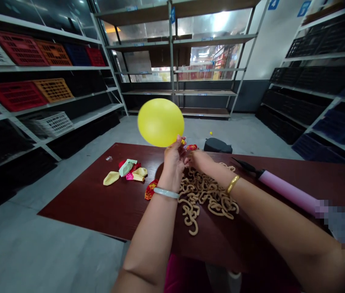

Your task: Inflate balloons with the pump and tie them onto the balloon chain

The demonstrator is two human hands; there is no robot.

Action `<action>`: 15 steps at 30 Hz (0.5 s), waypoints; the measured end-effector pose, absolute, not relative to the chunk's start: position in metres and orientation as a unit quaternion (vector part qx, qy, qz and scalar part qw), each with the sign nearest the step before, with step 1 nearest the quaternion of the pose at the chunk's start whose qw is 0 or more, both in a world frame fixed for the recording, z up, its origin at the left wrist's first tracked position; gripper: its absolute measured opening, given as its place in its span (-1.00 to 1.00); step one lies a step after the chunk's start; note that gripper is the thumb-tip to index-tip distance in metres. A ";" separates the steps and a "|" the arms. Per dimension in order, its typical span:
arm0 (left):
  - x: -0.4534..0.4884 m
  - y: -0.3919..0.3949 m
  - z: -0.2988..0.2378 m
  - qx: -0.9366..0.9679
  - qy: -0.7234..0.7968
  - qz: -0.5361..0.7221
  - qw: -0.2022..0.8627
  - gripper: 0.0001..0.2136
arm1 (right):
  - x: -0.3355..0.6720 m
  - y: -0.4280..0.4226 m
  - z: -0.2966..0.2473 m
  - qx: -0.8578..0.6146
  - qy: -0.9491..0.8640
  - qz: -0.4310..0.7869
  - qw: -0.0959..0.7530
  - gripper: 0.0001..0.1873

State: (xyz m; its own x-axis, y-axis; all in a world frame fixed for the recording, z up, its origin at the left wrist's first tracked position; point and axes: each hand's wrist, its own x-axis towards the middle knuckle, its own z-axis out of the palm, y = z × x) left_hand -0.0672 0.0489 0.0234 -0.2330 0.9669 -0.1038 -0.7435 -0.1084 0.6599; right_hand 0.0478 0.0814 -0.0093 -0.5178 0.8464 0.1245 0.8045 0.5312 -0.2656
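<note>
An inflated yellow balloon (160, 122) rises above the table, and my left hand (175, 156) pinches it at its lower right, near the neck. My right hand (199, 161) is close beside the left one, its fingers closed and curled; what they hold, if anything, is hidden. Beneath my hands lies a pile of curled tan pieces (192, 211), some bent like hooks. A red and gold patterned piece (150, 190) rests by my left wrist, and another red one (192, 147) shows behind my hands. Several uninflated balloons (127, 167) in pale yellow, green and pink lie at the left.
A pink hand pump (288, 191) with a black nozzle lies across the right of the dark red table (81, 195). Behind the far edge stands a dark grey object (218, 145). Shelves with coloured crates (16, 95) line the left; more racks (172, 44) stand ahead and right.
</note>
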 end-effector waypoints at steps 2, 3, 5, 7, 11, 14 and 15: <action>-0.065 0.048 0.022 0.182 0.294 0.712 0.611 -0.79 | 0.043 0.084 -0.010 -0.461 -0.877 0.070 0.111 -0.89; -0.064 0.048 0.022 0.187 0.286 0.709 0.616 -0.77 | 0.042 0.085 -0.010 -0.459 -0.880 0.058 0.106 -0.88; -0.063 0.047 0.021 0.195 0.282 0.709 0.616 -0.75 | 0.042 0.086 -0.009 -0.453 -0.884 0.040 0.105 -0.85; -0.063 0.047 0.022 0.190 0.289 0.717 0.606 -0.72 | 0.046 0.085 -0.007 -0.430 -0.896 0.033 0.105 -0.83; -0.064 0.047 0.024 0.175 0.311 0.720 0.595 -0.68 | 0.058 0.080 -0.005 -0.360 -0.925 0.044 0.109 -0.82; -0.065 0.046 0.025 0.180 0.326 0.718 0.588 -0.66 | 0.062 0.077 -0.008 -0.333 -0.934 0.053 0.120 -0.78; -0.065 0.046 0.025 0.181 0.331 0.719 0.584 -0.66 | 0.062 0.078 -0.010 -0.327 -0.935 0.059 0.122 -0.79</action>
